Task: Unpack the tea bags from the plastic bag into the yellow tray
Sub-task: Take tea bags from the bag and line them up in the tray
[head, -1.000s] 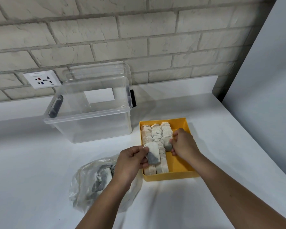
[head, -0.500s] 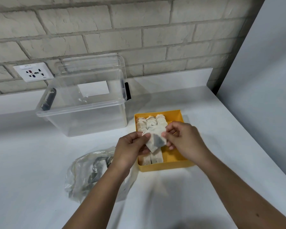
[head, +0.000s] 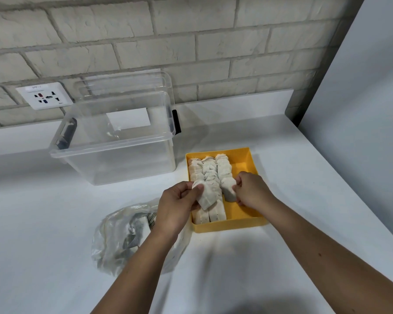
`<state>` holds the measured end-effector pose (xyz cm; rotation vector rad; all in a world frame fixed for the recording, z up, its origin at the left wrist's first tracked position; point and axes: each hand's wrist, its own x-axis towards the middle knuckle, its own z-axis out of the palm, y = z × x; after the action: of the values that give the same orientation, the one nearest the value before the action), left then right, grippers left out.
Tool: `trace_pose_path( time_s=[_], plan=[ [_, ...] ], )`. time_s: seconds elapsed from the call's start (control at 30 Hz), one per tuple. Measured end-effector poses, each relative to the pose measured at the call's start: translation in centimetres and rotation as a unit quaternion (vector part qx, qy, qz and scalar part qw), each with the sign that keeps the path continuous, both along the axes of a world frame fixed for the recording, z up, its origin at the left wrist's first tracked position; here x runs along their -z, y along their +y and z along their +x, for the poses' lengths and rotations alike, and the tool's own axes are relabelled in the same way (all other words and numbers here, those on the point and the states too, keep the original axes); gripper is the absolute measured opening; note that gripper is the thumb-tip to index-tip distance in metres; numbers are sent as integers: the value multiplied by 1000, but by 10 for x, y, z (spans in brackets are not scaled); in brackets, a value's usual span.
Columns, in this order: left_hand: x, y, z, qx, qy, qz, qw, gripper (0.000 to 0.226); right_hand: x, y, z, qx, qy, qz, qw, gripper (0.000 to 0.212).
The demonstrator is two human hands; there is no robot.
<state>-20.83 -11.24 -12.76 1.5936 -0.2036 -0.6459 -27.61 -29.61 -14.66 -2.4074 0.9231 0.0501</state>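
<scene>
- Over the square yellow plastic tray [head: 247,219], both your hands are busy with soft white paper tea bags.
- Your left hand [head: 177,206] pinches one flat white tea bag [head: 205,196] between thumb and fingers, just above the rows in the yellow tray.
- Your right hand [head: 252,189] has its fingers closed on a second white tea bag [head: 229,189], at the near end of the row on the right side of the tray.
- Three rows of white tea bags [head: 210,172] fill the left part of the tray. The right part is bare yellow.
- Set the right-hand bag down snug against the one behind it, leaning the same way, so the row stays neat.
- Let go softly. A hard push could knock the row over, I think.
- Then put the left-hand bag next in line.
- Left of the tray and nearer to you lies the crinkly clear plastic bag [head: 125,236]. More tea bags seem to be inside, so the job is not done.
- Behind the tray and to its left stands a big clear plastic box [head: 114,146] with black clips.
- On the wall behind the tray is a white wall socket [head: 44,96]. It has a small label, too small to read. No brand shows on anything.
</scene>
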Motion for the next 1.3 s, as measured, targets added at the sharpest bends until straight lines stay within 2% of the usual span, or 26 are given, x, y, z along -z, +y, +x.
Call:
trace_pose_path(
  time_s=[0.1, 0.3, 0.43, 0.53, 0.63, 0.73, 0.83, 0.93, 1.03, 1.17, 1.3],
  plan=[
    [3, 1, 0, 3, 3, 1, 1000, 12, 5, -2, 7, 23, 18, -39, 999, 15],
    [4, 0, 3, 1, -2, 10, 1000, 12, 3, 3, 10, 45, 9, -35, 998, 22],
    [-1, 2, 5, 6, 7, -2, 1000, 12, -15, 14, -5, 41, -76, -38, 996, 42],
    [-4, 1, 5, 6, 6, -1, 1000, 16, -31, 28, -12, -12, -143, 28, 989, 36],
    [-7, -4, 4, 17, -8, 6, 1000, 17, -41, 39, -14, -46, -159, 121, 979, 30],
    [-15, -7, 5, 33, -55, 26, 998, 12, -45, 42, -15, -52, -177, 127, 975, 16],
    [-20, -2, 14, 20, -171, 85, 981, 7, -47, 29, -18, -32, -204, 80, 975, 9],
    [-18, 7, 26, 11, -279, 191, 941, 12, -42, 7, -21, -18, -159, -14, 987, 10],
    [-8, 10, 26, 55, -308, 278, 908, 24, -30, -1, -22, -26, -71, -40, 996, 11],
    [5, 9, 21, 76, -300, 297, 903, 25, -15, 7, -20, -41, -2, -41, 998, 12],
    [8, 12, 22, 71, -285, 282, 913, 24, -7, 10, -12, -21, 25, -54, 998, 12]
  ],
)
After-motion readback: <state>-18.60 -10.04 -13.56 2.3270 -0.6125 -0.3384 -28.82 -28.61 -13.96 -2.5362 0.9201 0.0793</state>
